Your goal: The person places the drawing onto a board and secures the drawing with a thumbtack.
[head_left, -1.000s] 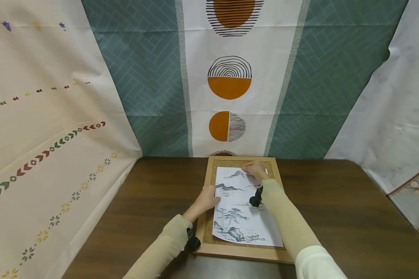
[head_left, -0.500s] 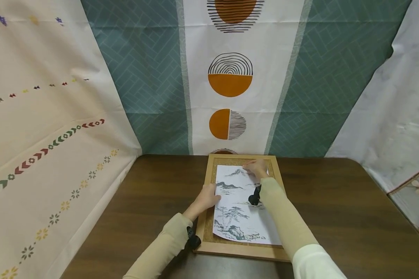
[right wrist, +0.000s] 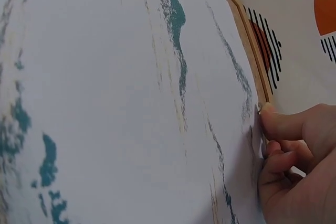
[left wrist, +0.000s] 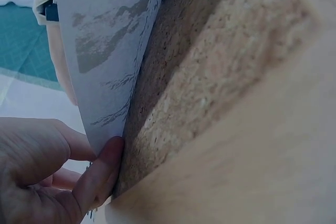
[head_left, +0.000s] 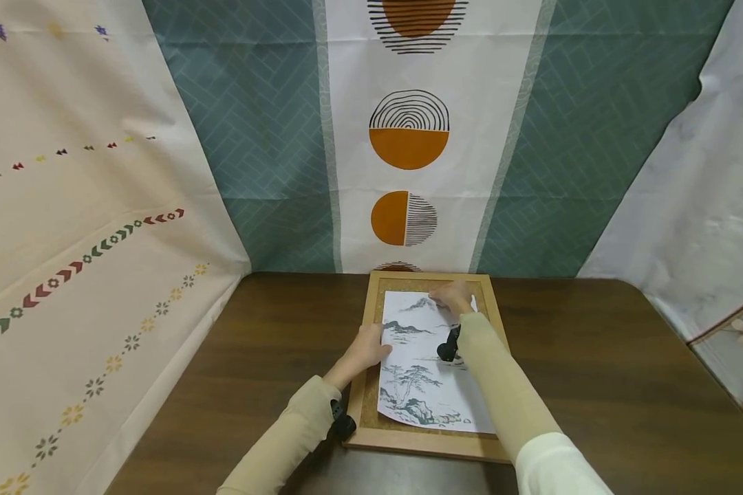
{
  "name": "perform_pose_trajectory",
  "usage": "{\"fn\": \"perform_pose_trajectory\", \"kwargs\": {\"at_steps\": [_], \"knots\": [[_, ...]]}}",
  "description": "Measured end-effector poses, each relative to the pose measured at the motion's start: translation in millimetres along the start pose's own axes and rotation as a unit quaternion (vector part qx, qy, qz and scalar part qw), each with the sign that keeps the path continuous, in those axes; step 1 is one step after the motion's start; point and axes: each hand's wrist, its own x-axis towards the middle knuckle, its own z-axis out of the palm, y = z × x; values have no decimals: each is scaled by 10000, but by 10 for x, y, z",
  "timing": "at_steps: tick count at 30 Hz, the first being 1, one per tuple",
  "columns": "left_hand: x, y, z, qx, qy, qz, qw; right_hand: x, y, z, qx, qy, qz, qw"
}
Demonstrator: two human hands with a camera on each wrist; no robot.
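A white sheet of paper (head_left: pixel 412 350) printed with an ink landscape lies over a wood-framed cork board (head_left: pixel 369 405). My left hand (head_left: pixel 367 346) is at the sheet's left edge, and in the left wrist view its fingertips (left wrist: pixel 112 149) pinch that edge, with the paper bowed up off the cork (left wrist: pixel 194 72). At the top edge, my right hand (head_left: pixel 453 297) has its thumb and finger together. A small silvery thing like a thumbtack (right wrist: pixel 259 107) shows at the thumb tip in the right wrist view. The other fingers curl close against the paper.
The board rests on a dark brown table (head_left: pixel 285 330), its far edge near a hanging cloth (head_left: pixel 402 158) with orange circles. A cream patterned cloth (head_left: pixel 130 289) borders the left side, a white one (head_left: pixel 687 206) the right. A black wrist camera (head_left: pixel 448 349) hangs over the paper.
Both hands keep their places on the sheet. My right wrist has shifted slightly to the left, and the whole head view has tilted a little.
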Motion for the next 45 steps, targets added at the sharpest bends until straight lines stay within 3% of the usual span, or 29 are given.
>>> {"fn": "perform_pose_trajectory", "kwargs": {"at_steps": [8,19,29,34,45], "knots": [[-11,13,2,-264,-97,123,9995,-25,-2,-7,123,-24,262,9996],[-13,-14,3,-153,-76,-27,9999,-11,-2,1,388,110,126,9991],[-10,1,15,-160,-98,135,9997,15,41,-27,292,93,167,9994],[-16,6,-6,-189,-12,123,9997,8,22,-25,338,-73,50,9994],[-3,-11,-6,-203,-33,114,9997,-62,43,24,-39,211,-313,9993]]}}
